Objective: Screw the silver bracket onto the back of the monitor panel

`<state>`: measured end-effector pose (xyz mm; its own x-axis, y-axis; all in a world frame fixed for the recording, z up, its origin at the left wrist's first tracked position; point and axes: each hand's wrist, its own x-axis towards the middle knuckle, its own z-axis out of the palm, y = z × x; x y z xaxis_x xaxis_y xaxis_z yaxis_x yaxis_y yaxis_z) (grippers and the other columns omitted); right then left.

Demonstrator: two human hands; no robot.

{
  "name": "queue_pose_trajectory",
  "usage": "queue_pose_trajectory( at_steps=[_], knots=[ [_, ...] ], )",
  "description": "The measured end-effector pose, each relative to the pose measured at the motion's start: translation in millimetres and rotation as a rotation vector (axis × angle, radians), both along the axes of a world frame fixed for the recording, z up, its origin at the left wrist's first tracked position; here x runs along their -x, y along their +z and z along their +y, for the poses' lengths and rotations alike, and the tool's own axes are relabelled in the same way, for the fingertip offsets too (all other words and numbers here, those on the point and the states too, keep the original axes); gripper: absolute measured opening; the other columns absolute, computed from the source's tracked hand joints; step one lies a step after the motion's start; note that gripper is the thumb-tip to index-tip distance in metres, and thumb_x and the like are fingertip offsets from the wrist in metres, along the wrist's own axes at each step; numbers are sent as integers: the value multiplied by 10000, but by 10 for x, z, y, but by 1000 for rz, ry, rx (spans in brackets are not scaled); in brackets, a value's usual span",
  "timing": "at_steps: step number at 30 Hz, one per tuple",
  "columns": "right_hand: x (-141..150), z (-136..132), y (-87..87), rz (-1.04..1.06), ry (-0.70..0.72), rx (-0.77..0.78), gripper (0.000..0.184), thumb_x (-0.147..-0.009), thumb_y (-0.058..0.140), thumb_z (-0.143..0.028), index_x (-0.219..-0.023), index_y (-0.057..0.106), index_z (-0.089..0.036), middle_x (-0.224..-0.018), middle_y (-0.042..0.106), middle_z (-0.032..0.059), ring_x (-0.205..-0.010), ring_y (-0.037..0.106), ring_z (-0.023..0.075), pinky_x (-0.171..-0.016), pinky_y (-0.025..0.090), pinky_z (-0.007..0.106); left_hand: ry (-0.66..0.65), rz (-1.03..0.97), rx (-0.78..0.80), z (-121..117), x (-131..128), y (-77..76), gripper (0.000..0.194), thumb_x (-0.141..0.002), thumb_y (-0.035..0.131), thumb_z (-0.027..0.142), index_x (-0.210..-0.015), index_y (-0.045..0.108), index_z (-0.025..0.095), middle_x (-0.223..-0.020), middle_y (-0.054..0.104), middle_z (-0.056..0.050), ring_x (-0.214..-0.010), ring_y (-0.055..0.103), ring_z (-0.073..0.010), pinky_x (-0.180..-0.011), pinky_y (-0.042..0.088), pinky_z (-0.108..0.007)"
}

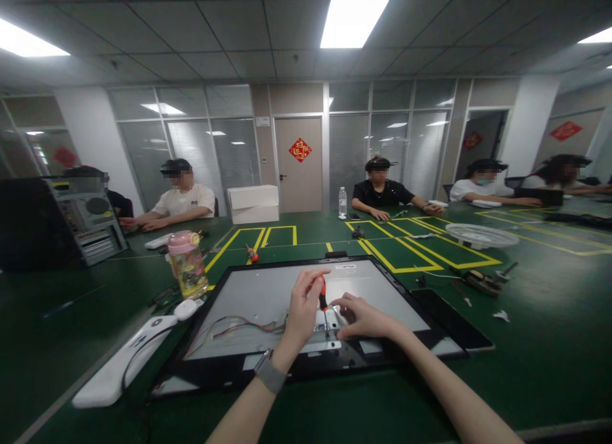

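Note:
A flat monitor panel [268, 291] lies face down on the green table, black frame around a grey metal back. My left hand [302, 307] is closed around a small screwdriver [324, 300] with an orange-red handle, held upright with its tip on a small metal part near the panel's front edge. My right hand [363, 316] rests on the panel just right of the tip, fingers pressed down on that part. Thin red and white wires [234, 326] run across the panel to the left of my hands. A watch sits on my left wrist.
A pink-lidded bottle [187, 265] and a white stand part [129, 361] lie left of the panel. A dark panel [454, 326] lies to its right. A computer case [81, 221], white boxes [253, 205], a fan grille [480, 235] and several seated people ring the table.

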<state>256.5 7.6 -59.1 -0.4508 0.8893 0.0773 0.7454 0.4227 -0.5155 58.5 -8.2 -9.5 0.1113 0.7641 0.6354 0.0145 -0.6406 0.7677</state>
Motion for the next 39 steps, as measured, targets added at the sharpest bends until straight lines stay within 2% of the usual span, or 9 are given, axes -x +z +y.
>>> queue_pose_trajectory(
  at_steps=[6, 12, 17, 22, 24, 27, 30, 33, 39],
  knots=[
    [6, 0, 10, 16, -6, 29, 715, -652, 809, -492, -1292, 581, -271, -1069, 549, 47, -969, 542, 250, -864, 435, 334, -60, -54, 52, 24, 6, -1, 335, -929, 470, 323, -1161, 666, 184, -1000, 651, -80, -922, 616, -190, -830, 483, -319],
    [29, -35, 51, -13, -38, 36, 736, -652, 818, -425, -1319, 562, -250, -1119, 545, 64, -1006, 535, 265, -901, 424, 353, -14, -61, -1, 47, 8, -26, 269, -852, 615, 375, -1015, 725, 190, -869, 616, -49, -797, 609, -167, -763, 506, -297],
    [36, -38, 50, -12, -36, 32, 703, -652, 816, -386, -1300, 579, -249, -1106, 548, 62, -995, 538, 262, -885, 432, 346, -48, -48, 49, 8, 31, 34, 313, -928, 481, 329, -1093, 701, 180, -987, 646, -80, -940, 601, -185, -886, 477, -321],
    [34, -31, 39, -3, -33, 26, 693, -650, 820, -395, -1288, 583, -265, -1093, 552, 52, -978, 550, 252, -890, 432, 344, -11, -27, 48, 24, 57, 71, 259, -853, 597, 357, -983, 730, 176, -879, 626, -65, -831, 608, -184, -766, 507, -297],
    [28, -30, 31, 1, -36, 30, 696, -647, 822, -404, -1288, 580, -280, -1091, 549, 46, -982, 550, 250, -904, 427, 348, 6, -23, 28, 31, 74, 85, 261, -870, 565, 354, -957, 736, 177, -913, 639, -75, -893, 613, -198, -817, 499, -313],
    [19, -22, 9, -2, -37, 30, 693, -651, 816, -405, -1291, 577, -288, -1097, 543, 44, -993, 541, 249, -911, 421, 351, -66, -23, 45, 18, 92, 113, 308, -905, 486, 330, -1028, 722, 173, -1026, 666, -94, -962, 622, -205, -899, 478, -343],
    [17, -9, -13, -14, -35, 18, 666, -658, 811, -387, -1277, 587, -283, -1088, 545, 44, -990, 532, 250, -888, 425, 347, -134, 5, 77, -9, 86, 126, 283, -875, 547, 348, -1018, 719, 175, -930, 663, -75, -867, 636, -192, -814, 504, -320],
    [22, -9, -12, -10, -31, 14, 678, -652, 817, -361, -1283, 583, -272, -1073, 549, 44, -973, 531, 247, -869, 429, 339, -91, 24, 47, -22, 75, 120, 210, -825, 623, 335, -904, 732, 173, -846, 612, -49, -818, 619, -179, -768, 500, -297],
    [35, -47, 39, -3, -44, 43, 696, -661, 807, -349, -1311, 567, -279, -1107, 547, 53, -993, 527, 251, -881, 428, 340, -143, 0, 79, 5, 109, 144, 329, -898, 499, 353, -1008, 726, 141, -732, 632, -47, -901, 642, -210, -860, 494, -339]
  ],
)
